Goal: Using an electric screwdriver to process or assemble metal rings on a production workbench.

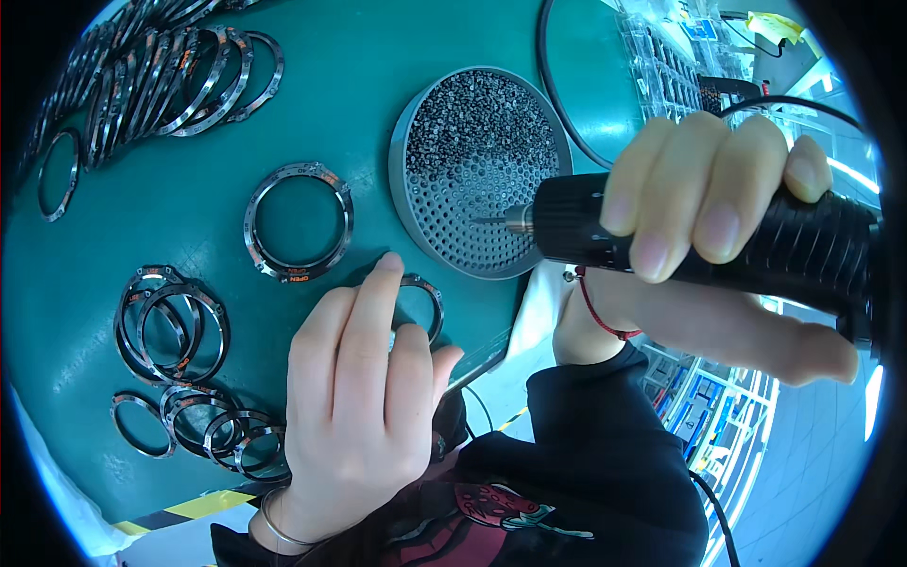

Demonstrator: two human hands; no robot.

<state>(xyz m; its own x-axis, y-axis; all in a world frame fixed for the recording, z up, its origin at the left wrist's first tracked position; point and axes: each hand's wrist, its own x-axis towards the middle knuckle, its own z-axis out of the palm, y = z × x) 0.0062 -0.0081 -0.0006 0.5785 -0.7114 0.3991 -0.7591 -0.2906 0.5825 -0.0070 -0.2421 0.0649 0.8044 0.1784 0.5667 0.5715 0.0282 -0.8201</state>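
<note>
In my right hand (709, 203) is a black electric screwdriver (586, 222), gripped around its body with the thumb beneath. Its thin bit points left, over the perforated part of a round grey dish (404, 180). Small dark screws (482, 109) are heaped in the far part of that dish. My left hand (373, 378) lies over a dark metal ring (433, 307), its fingers bent down onto it; the hand hides much of the ring. Just beyond my left fingertips a larger ring (300, 222) with orange markings lies flat on the green mat (350, 76).
Many rings (179, 85) stand in leaning rows at the far left. Several more rings (175, 326) lie overlapping at the near left. A black cable (553, 85) runs behind the dish. Clear plastic trays (661, 71) stand at the far right. Yellow-black tape (189, 507) marks the near edge.
</note>
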